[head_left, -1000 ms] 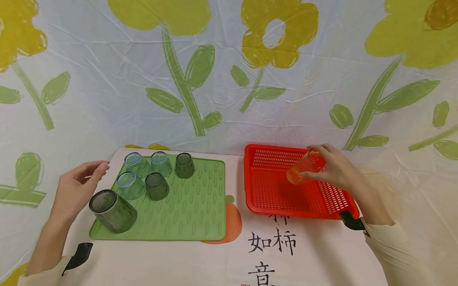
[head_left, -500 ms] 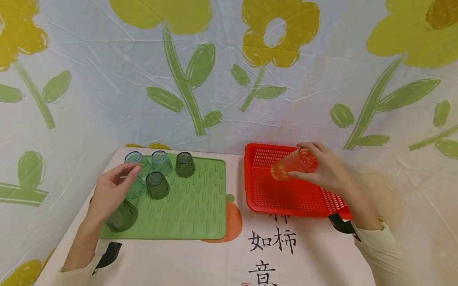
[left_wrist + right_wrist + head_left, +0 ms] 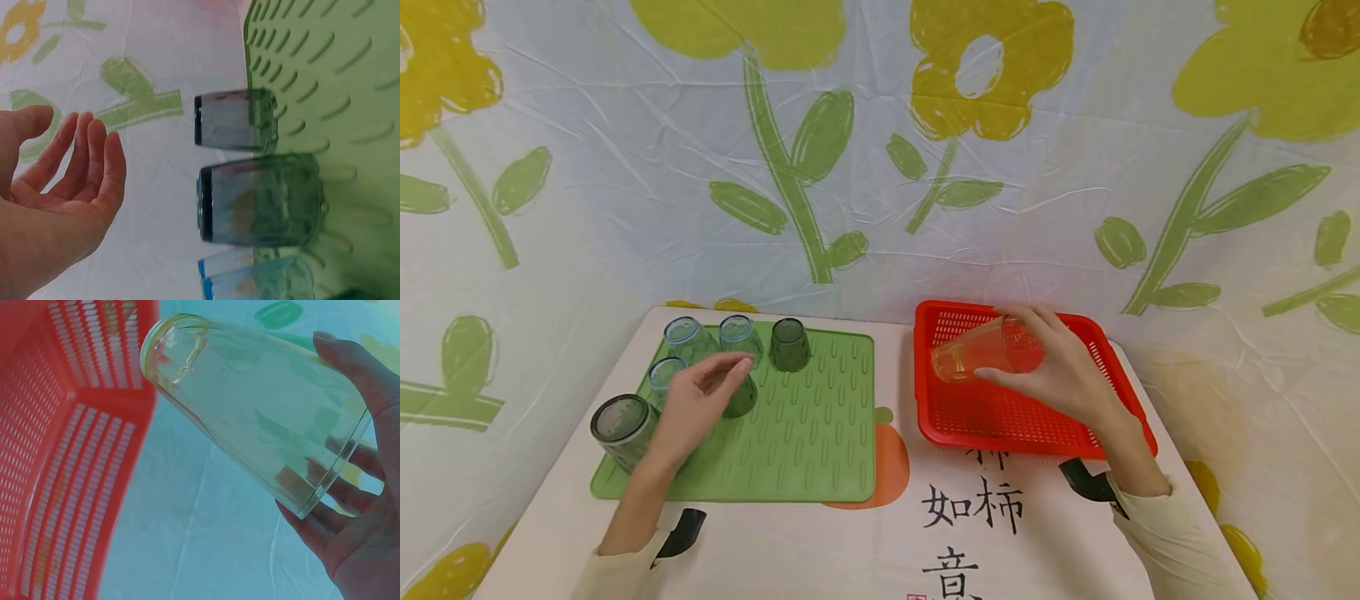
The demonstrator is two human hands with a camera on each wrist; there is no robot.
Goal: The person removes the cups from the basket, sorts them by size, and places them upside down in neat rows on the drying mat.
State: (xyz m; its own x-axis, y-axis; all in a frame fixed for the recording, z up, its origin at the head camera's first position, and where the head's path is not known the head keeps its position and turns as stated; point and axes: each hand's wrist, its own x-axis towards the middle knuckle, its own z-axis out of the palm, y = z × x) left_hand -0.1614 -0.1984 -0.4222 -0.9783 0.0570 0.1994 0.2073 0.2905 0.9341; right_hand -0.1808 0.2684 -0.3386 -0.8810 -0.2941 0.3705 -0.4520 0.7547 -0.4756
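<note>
My right hand [image 3: 1060, 367] holds a clear, yellowish drinking glass [image 3: 977, 352] tilted above the red basket [image 3: 1030, 437]. In the right wrist view, thumb and fingers grip the wider end of that glass [image 3: 250, 412], while its narrower end points toward the basket. My left hand [image 3: 696, 408] hovers over the left part of the green drying mat [image 3: 805, 450], holding nothing. Its fingers [image 3: 112, 169] are gently bent. Behind it, a dark green glass [image 3: 742, 398] is partly hidden. More glasses stand around: blue-tinted ones [image 3: 740, 337], a small dark one [image 3: 790, 346] and a large dark green one [image 3: 621, 425].
The pale tablecloth [image 3: 805, 550] bears black characters and an orange fruit print. A flower-patterned cloth [image 3: 880, 275] hangs close behind the mat and basket. The basket's raised perforated walls stand beneath my right hand.
My right hand has carried the yellowish glass leftward over the basket, tilting it closer to level. My left hand has moved right, from beside the mat to above it.
</note>
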